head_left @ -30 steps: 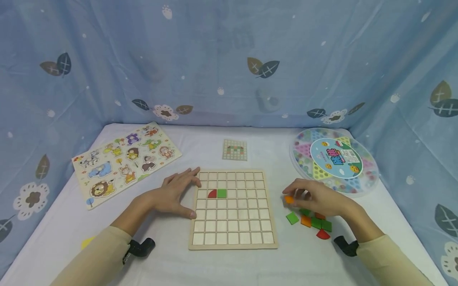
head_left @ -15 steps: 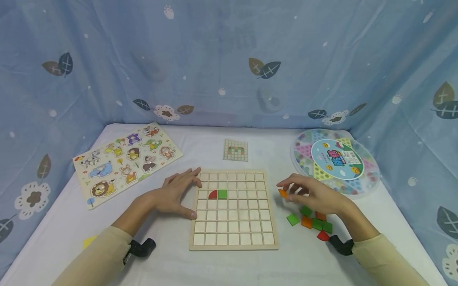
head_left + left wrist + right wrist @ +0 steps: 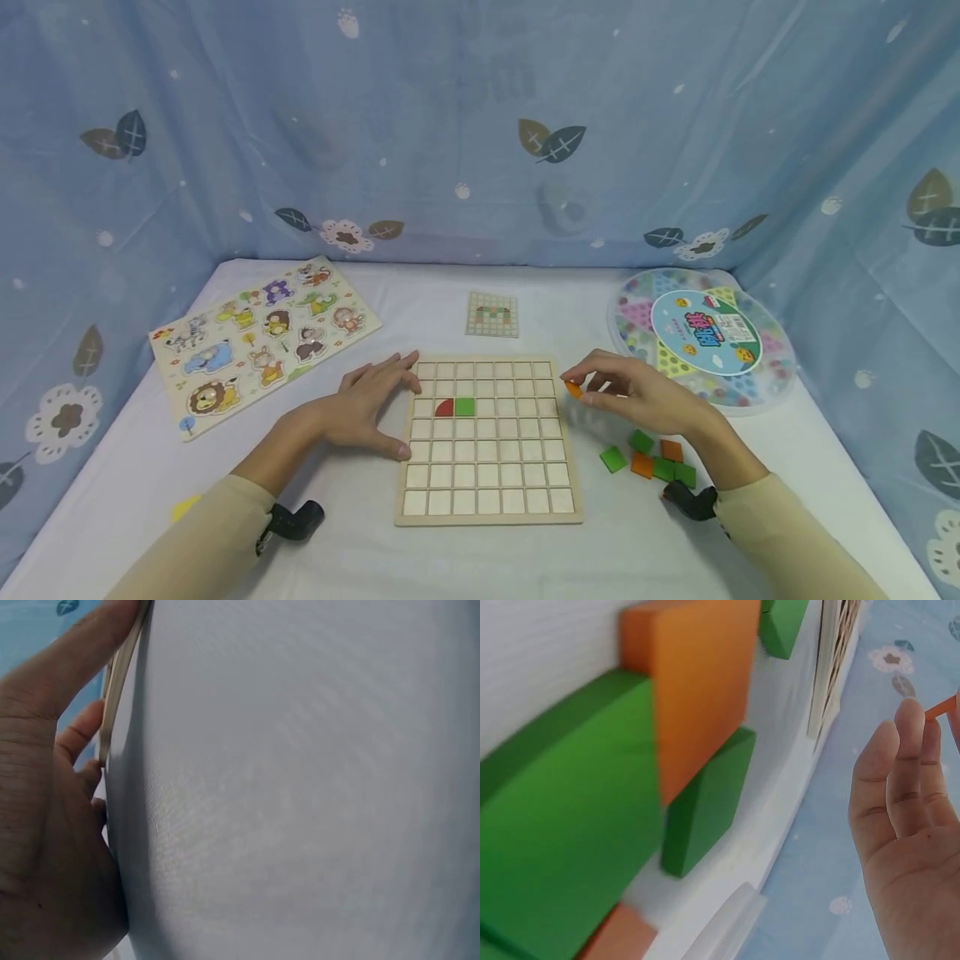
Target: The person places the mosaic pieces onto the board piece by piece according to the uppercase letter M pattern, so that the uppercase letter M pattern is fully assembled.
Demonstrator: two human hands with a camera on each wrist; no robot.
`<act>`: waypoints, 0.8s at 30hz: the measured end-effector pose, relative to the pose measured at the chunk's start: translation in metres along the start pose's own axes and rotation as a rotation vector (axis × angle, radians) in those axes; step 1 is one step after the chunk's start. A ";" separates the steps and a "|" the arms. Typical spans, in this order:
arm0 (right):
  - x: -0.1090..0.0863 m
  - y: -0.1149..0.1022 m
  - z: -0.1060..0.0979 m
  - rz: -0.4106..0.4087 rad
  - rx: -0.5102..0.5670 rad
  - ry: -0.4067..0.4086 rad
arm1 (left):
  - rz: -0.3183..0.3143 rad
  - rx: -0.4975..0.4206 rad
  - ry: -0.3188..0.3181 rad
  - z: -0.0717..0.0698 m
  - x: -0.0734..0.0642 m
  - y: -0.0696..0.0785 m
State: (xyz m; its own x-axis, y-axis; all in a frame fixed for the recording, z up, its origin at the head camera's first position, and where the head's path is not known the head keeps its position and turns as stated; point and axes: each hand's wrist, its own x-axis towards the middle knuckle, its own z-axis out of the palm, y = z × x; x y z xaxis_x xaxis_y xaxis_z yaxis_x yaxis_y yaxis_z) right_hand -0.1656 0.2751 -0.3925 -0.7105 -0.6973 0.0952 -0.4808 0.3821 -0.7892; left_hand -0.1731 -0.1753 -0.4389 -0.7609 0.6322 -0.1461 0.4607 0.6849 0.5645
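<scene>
A square wooden grid board (image 3: 487, 429) lies on the white table, with a red quarter-circle tile (image 3: 445, 408) and a green square tile (image 3: 465, 407) side by side in its third row. My left hand (image 3: 367, 408) rests at the board's left edge, thumb and fingers spread along the frame. Between thumb and forefinger, my right hand (image 3: 633, 387) pinches an orange tile (image 3: 573, 389) just off the board's upper right edge. In the right wrist view, that tile (image 3: 939, 709) shows only as a thin edge. Below the right hand lie loose green tiles (image 3: 663, 469) and orange tiles (image 3: 642, 464).
Behind the board lies a small pattern card (image 3: 492, 315). An animal puzzle board (image 3: 266, 342) sits at the back left, and a round clear game case (image 3: 701, 333) at the back right. A yellow piece (image 3: 185, 507) shows beside the left sleeve.
My right hand has lifted the orange tile from beside the loose pile and carried it left and away from me, to the board's right edge. The left hand stays put.
</scene>
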 end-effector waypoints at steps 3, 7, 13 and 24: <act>0.007 0.000 0.002 -0.011 0.009 -0.010 | -0.007 0.000 -0.004 -0.001 -0.001 -0.001; 0.015 -0.001 0.003 -0.036 -0.002 -0.015 | -0.002 -0.003 0.000 -0.001 -0.001 0.000; 0.029 -0.008 0.005 -0.055 -0.001 -0.022 | -0.003 -0.009 0.002 -0.001 0.000 0.001; 0.053 -0.008 0.016 -0.091 0.098 -0.068 | -0.016 -0.010 -0.016 -0.002 0.000 0.001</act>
State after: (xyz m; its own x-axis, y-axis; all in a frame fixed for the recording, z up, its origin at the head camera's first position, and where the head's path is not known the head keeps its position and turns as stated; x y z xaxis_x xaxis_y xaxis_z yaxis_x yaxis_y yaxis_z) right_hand -0.1913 0.2251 -0.3904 -0.6281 -0.7670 0.1308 -0.4871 0.2565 -0.8348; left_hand -0.1736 -0.1752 -0.4364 -0.7609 0.6269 -0.1678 0.4436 0.6912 0.5705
